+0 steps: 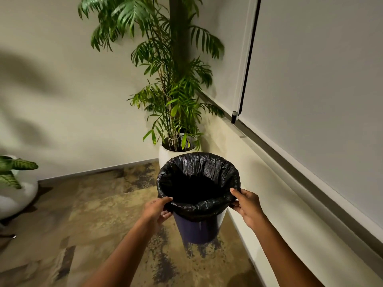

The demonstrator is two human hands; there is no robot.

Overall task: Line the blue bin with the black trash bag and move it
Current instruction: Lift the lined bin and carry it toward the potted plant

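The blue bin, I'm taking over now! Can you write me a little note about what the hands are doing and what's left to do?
Left hand: gripping the near-left rim of the blue bin over the bag.
Right hand: gripping the right rim the same way.
Black trash bag: inside the bin, its edge folded over the rim all round.
Bin: in front of the white plant pot, beside the right wall's ledge.
Done: lining.
Left: moving the bin; whether it is off the floor cannot be told.

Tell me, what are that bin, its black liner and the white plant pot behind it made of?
Blue bin: likely plastic, smooth and dull, no seams showing. Black trash bag: thin plastic film, crinkled and glossy, folded over the rim. White plant pot: smooth and glossy; ceramic or plastic, I cannot tell which.
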